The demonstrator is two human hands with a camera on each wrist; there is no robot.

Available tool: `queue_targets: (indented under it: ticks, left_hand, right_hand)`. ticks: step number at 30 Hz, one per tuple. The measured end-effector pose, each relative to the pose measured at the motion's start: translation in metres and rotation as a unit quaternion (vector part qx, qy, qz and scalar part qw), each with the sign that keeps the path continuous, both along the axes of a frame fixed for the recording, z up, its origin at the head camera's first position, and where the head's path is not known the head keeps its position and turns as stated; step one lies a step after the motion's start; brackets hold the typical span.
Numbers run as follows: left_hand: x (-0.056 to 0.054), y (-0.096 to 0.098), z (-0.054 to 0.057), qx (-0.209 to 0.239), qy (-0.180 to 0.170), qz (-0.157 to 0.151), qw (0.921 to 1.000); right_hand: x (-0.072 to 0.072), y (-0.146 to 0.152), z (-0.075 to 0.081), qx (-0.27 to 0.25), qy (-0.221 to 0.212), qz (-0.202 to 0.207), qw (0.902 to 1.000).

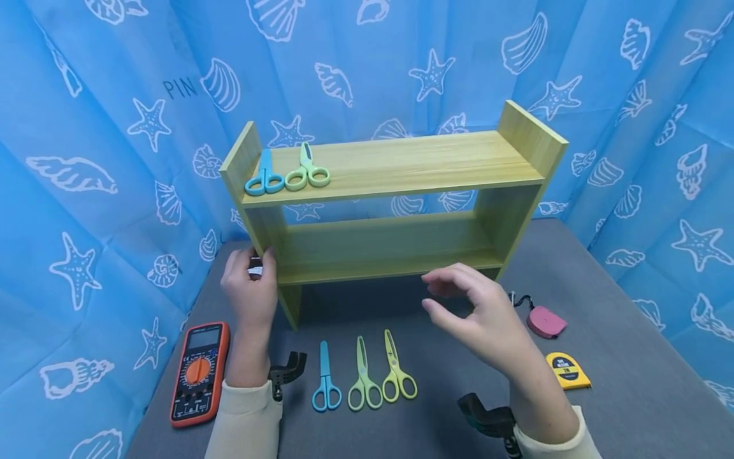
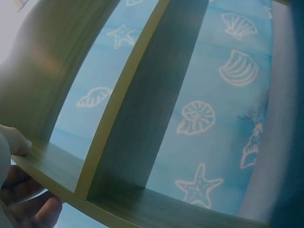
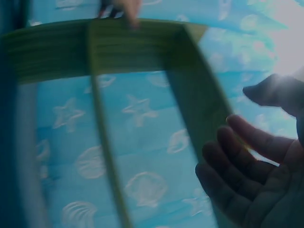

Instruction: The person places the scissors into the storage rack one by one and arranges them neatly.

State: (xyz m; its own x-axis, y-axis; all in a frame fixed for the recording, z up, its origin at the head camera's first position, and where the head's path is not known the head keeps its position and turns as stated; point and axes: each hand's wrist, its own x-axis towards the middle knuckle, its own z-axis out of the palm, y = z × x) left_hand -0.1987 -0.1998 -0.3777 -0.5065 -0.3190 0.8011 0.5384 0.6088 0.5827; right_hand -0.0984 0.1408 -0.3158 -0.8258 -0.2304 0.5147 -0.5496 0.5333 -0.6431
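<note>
A two-tier wooden shelf (image 1: pixel 395 245) stands on the grey table. My left hand (image 1: pixel 251 280) grips the front edge of its left side panel, thumb on the inner face and fingers around the outside, as the left wrist view also shows. A small dark and white thing (image 1: pixel 255 269) shows between that thumb and the fingers. In front of the shelf's right half, my right hand (image 1: pixel 476 312) hovers with relaxed, slightly bent fingers and nothing in it. Blue scissors (image 1: pixel 265 175) and light green scissors (image 1: pixel 306 171) lie on the top board, at its left end.
On the table before the shelf lie blue scissors (image 1: pixel 325 379), green scissors (image 1: pixel 364 379) and yellow-green scissors (image 1: pixel 396 370). An orange multimeter (image 1: pixel 199 376) is at the left. Toward the right are a pink tape measure (image 1: pixel 546 322) and a yellow one (image 1: pixel 568 371). Blue curtains (image 1: pixel 367 57) surround the table.
</note>
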Motion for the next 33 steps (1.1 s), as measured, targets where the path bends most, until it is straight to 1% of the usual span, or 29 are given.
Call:
queue_targets:
  ticks: [4, 7, 11, 14, 19, 22, 25, 29, 33]
  left_hand:
    - [0.001, -0.001, 0.0, 0.0, -0.002, 0.006, 1.0]
    - [0.002, -0.001, 0.001, 0.0, -0.005, 0.009, 0.9999]
    - [0.002, -0.001, 0.0, -0.003, -0.011, 0.008, 0.9999]
    - [0.002, -0.001, -0.001, -0.002, -0.011, 0.008, 0.9999]
    - [0.001, 0.0, 0.0, 0.0, -0.011, 0.009, 0.9999]
    - [0.0, 0.0, 0.0, 0.0, -0.013, 0.009, 0.9999]
    - [-0.001, -0.001, 0.0, 0.001, -0.012, 0.009, 0.9999]
    - [-0.001, -0.001, 0.0, 0.001, -0.007, 0.009, 0.9999]
    - [0.0, 0.0, 0.001, -0.003, -0.004, 0.009, 1.0]
  right_hand:
    - [-0.002, -0.001, -0.023, 0.023, -0.037, 0.011, 0.999]
    - [-0.002, -0.002, -0.043, 0.026, -0.07, 0.019, 0.997]
    - [-0.001, -0.004, -0.07, 0.032, -0.112, 0.019, 0.993]
    - [0.0, -0.004, -0.089, 0.038, -0.141, 0.022, 0.9891]
    - [0.0, -0.004, -0.114, 0.053, -0.186, 0.036, 0.9804]
    - [-0.001, -0.005, -0.128, 0.072, -0.208, 0.044, 0.9745]
    - [-0.002, -0.009, -0.14, 0.094, -0.217, 0.043, 0.9707]
    - [-0.004, -0.016, -0.151, 0.122, -0.225, 0.023, 0.9663]
    - [-0.003, -0.024, -0.157, 0.159, -0.234, 0.001, 0.9591]
